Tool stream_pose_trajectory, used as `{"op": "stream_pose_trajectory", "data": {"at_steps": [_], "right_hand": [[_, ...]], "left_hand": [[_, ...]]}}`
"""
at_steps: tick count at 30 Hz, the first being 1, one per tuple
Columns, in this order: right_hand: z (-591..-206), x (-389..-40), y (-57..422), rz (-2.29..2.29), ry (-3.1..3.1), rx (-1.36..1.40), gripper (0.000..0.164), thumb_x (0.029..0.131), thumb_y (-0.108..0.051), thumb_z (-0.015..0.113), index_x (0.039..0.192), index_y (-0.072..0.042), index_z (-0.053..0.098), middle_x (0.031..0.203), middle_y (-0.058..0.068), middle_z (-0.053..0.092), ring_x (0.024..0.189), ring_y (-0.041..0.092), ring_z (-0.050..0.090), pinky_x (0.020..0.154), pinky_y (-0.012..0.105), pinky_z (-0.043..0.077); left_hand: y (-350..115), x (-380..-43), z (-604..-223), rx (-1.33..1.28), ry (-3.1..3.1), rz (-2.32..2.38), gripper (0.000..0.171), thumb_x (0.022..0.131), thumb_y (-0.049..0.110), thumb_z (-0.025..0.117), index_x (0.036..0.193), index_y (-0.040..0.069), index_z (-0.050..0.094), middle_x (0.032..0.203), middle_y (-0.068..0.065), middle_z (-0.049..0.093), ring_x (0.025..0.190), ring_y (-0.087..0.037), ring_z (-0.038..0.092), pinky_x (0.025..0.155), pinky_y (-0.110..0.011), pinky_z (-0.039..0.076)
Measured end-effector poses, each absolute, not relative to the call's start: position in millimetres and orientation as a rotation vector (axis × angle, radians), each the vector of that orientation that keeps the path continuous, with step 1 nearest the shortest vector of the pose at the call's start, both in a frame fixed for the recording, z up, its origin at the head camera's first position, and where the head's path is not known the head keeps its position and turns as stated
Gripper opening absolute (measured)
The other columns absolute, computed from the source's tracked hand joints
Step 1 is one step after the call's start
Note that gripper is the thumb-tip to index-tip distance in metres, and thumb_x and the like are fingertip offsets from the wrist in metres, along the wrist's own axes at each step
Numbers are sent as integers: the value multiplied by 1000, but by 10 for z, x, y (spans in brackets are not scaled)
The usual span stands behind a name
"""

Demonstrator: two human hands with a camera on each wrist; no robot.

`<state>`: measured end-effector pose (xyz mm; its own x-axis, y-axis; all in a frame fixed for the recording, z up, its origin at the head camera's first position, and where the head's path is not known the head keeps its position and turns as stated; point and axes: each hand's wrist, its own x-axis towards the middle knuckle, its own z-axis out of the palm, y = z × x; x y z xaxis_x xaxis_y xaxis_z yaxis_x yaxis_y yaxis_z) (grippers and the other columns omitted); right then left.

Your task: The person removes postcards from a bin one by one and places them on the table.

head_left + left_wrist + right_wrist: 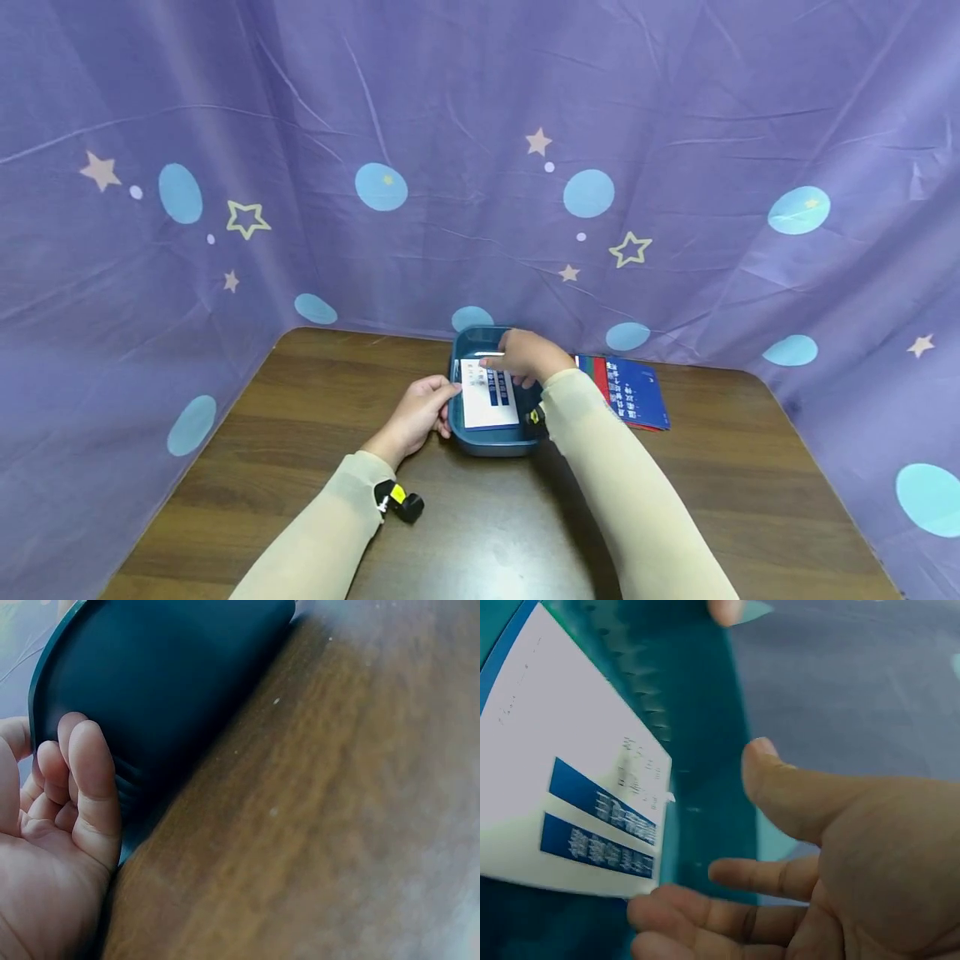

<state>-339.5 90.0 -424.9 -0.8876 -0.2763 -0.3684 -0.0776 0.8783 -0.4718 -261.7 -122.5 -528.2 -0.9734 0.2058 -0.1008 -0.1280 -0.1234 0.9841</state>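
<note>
A teal plastic tray [495, 448] stands on the table against the curtain. In it lies a white printed card [480, 408] with two blue text blocks, a blue edge showing beneath it. My left hand [417, 414] holds the tray's left side, thumb at the rim and fingers against the outer wall [172, 682]. Over the tray's far right part is my right hand [531, 357]. The right wrist view has its fingers [705, 915] loosely extended by the corner of the card [525, 750], thumb apart; whether they touch it I cannot tell.
Right of the tray lie overlapping blue and red printed booklets or cards [637, 396], partly hidden by my right sleeve. A purple curtain [480, 167] with stars and dots surrounds the back and sides of the wooden table [300, 417].
</note>
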Motion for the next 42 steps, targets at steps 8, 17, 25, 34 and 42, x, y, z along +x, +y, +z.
{"op": "stream_pose_trajectory", "data": {"at_steps": [8, 17, 25, 34, 42], "right_hand": [[-4525, -3403, 649, -372, 2708, -216, 99, 82, -59, 87, 155, -2, 49, 125, 15, 73, 94, 25, 73, 84, 44, 68], [-4558, -3392, 618, -310, 2751, -229, 67, 77, -49, 95, 122, -4, 74, 106, 9, 78, 88, 21, 71, 86, 43, 65], [-4355, -3420, 702, -414, 2918, -239, 42, 82, -16, 92, 115, 0, 73, 107, 14, 76, 91, 26, 74, 83, 42, 67], [-4046, -3259, 1179, -993, 2913, -224, 27, 94, -14, 79, 117, 1, 78, 100, 17, 80, 84, 27, 75, 76, 43, 66], [-4058, -3148, 2047, -1305, 2923, -124, 29, 100, -17, 75, 120, 4, 74, 98, 23, 80, 78, 28, 76, 64, 36, 62]], "left_hand": [[-1230, -2574, -5347, 53, 1900, 2231, 31, 103, 16, 66, 85, -5, 53, 56, -1, 50, 39, -13, 55, 35, -25, 52], [-1208, -2578, -5310, 53, 1911, 2224, 34, 104, 18, 67, 85, -7, 54, 55, 0, 51, 38, -12, 54, 35, -25, 52], [-1230, -2617, -5333, 61, 1928, 2217, 43, 103, 18, 67, 95, -20, 48, 54, 1, 51, 37, -12, 53, 34, -25, 51], [-1209, -2610, -5298, 47, 1931, 2214, 39, 103, 18, 68, 91, -15, 50, 55, 0, 50, 37, -12, 53, 34, -25, 51], [-1181, -2625, -5284, 49, 1939, 2209, 43, 103, 19, 68, 96, -19, 49, 55, 1, 50, 37, -11, 52, 34, -25, 50]]}}
